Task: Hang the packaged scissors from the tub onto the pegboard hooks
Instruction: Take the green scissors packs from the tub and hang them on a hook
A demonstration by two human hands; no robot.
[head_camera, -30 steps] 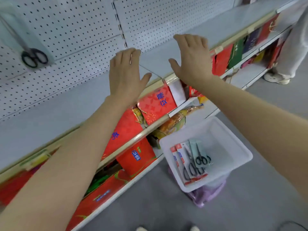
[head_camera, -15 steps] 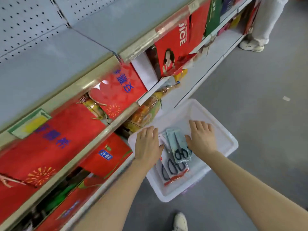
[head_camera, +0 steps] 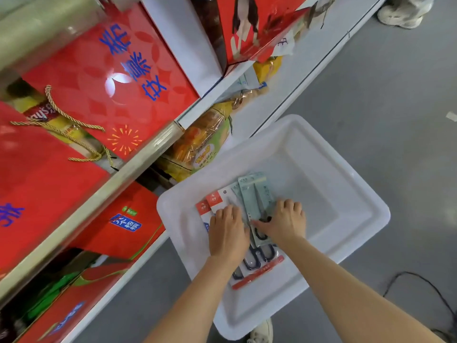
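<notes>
Scissors in flat card-and-plastic packages (head_camera: 249, 204) lie fanned in a small pile at the near-left part of the white plastic tub (head_camera: 346, 194), and both hands are now down on that pile. A second ago the hands were raised, fingers spread, up by the grey shelf and pegboard; half a second ago they were just reaching the packs; now they have settled onto them.

The left hand (head_camera: 228, 231) lies palm-down with fingers fairly straight on the white, red-topped packages (head_camera: 214, 200), pressing rather than clearly gripping; whether a thumb hooks under an edge I cannot tell. The right hand (head_camera: 284, 221) has its fingers curled over the pale blue-green package (head_camera: 252, 191) on top of the pile, thumb stretched along its near part beside the black handles (head_camera: 259, 253), which looks like the start of a pinch.

By my reading, the pick-up step is beginning: nothing is lifted yet, and all packs are in the tub.

Beyond the tub's far-left rim stand red gift boxes (head_camera: 111, 78) on the shelves, a crinkly snack bag (head_camera: 200, 144), and the grey floor (head_camera: 371, 82) around it. The pegboard is out of view.
</notes>
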